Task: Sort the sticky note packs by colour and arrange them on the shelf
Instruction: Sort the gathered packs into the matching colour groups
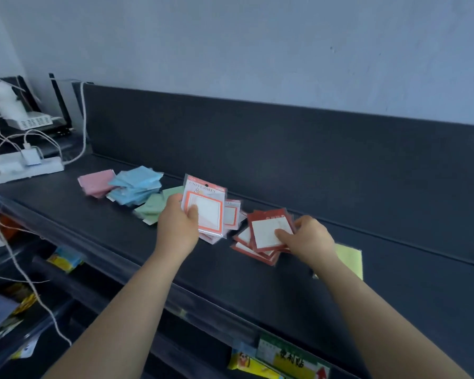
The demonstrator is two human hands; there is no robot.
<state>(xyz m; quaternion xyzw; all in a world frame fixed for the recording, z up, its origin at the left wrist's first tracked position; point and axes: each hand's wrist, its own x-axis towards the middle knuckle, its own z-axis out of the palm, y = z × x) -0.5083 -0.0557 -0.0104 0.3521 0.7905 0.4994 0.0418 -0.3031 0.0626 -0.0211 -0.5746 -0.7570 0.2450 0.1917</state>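
Shelf (411, 283) open far right — pack piles (137, 184) crowd the middle; cables (84, 127) far left.

glossy plastic-wrapped packs (206, 209) on matt dark shelf (340, 269) (metal, perhaps).

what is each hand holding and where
Left hand pinches an orange-bordered pack by its lower left corner; right hand pinches a red-bordered pack by its lower right corner.
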